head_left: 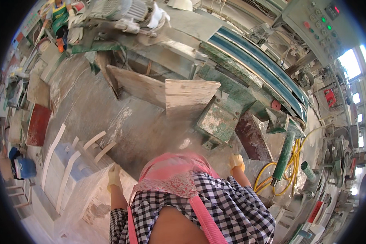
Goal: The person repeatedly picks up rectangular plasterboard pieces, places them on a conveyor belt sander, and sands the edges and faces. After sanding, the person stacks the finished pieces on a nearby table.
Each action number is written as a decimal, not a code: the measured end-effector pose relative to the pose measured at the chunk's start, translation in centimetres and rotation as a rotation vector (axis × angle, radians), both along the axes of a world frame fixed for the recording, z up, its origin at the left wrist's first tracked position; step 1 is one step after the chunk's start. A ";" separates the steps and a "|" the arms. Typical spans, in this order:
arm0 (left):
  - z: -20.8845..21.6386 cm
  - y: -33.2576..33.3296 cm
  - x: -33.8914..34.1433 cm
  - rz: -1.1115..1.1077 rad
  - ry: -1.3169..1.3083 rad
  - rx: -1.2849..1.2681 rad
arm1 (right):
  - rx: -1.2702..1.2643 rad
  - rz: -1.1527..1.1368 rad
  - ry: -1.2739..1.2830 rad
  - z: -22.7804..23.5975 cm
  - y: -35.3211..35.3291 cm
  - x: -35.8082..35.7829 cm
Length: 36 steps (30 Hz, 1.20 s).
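Both my hands hang low at my sides in pale yellow gloves. Beside a whitish wooden crate (pixel 94 191) is my left hand (pixel 114 175), its fingers loosely stretched out, with nothing visible in it. My right hand (pixel 236 162) is out to the right, apart from the coiled yellow hose (pixel 295 160) and the dark reddish board (pixel 253 136). Its fingers are foreshortened, and whether they are curled I cannot tell. Between my hands shows a pink apron (pixel 175 160) over a black-and-white checked garment (pixel 227 203).
Wooden boards (pixel 187 97) lean against a green machine base (pixel 219 118) ahead. A blue-railed conveyor (pixel 268 65) curves right, below a control panel (pixel 319 30). A person (pixel 60 20) stands far left. A red board (pixel 38 124) and a blue container (pixel 25 167) are at left.
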<state>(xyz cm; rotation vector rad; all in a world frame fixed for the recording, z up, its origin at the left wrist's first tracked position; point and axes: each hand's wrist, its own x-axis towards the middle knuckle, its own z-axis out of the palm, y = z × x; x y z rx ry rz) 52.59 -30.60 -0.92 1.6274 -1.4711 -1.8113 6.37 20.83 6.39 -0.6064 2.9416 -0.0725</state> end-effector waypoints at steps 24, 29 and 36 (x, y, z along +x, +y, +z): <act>27.9 -22.1 -75.0 -0.539 0.076 -1.011 | -0.660 -1.191 -0.292 10.4 1.4 9.9; 27.6 -25.6 -85.2 -0.733 -0.172 -1.320 | -0.531 -1.529 -0.265 14.8 -5.0 11.6; 27.4 -24.5 -92.3 -0.713 -0.722 -1.313 | -0.614 -1.836 -0.221 22.9 -13.0 8.3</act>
